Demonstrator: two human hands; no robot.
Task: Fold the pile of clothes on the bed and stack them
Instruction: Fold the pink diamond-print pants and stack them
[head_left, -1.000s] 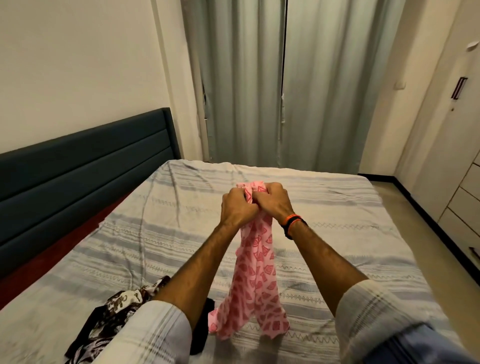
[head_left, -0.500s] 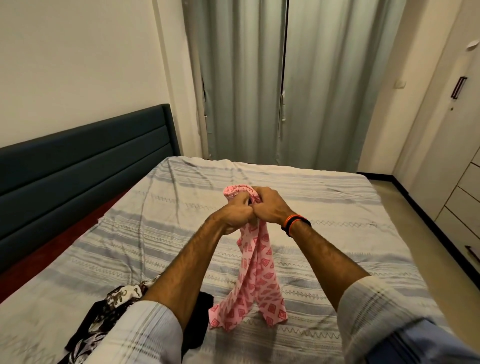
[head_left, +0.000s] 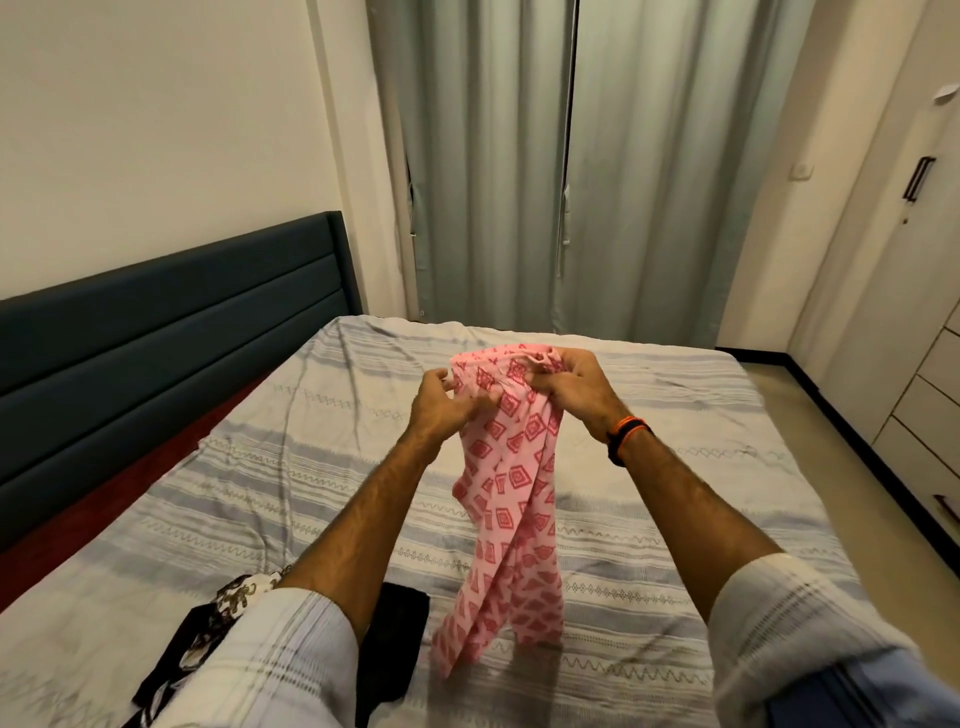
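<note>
A pink garment with a red diamond print (head_left: 511, 525) hangs above the bed (head_left: 675, 467), its lower end trailing on the sheet. My left hand (head_left: 444, 402) pinches its top edge on the left. My right hand (head_left: 563, 382) grips the bunched top edge on the right; a short span of waistband is stretched between the two hands. A pile of dark and black-and-white patterned clothes (head_left: 228, 618) lies at the near left of the bed, partly hidden by my left sleeve.
A dark padded headboard (head_left: 171, 332) runs along the left. Grey curtains (head_left: 571, 166) hang behind the bed. A wardrobe with drawers (head_left: 919, 364) stands at the right, with a strip of floor (head_left: 831, 447) between it and the bed.
My hands, held together at the garment's top, have moved apart, and the top edge now spreads between them. The garment has shifted slightly toward the right.
</note>
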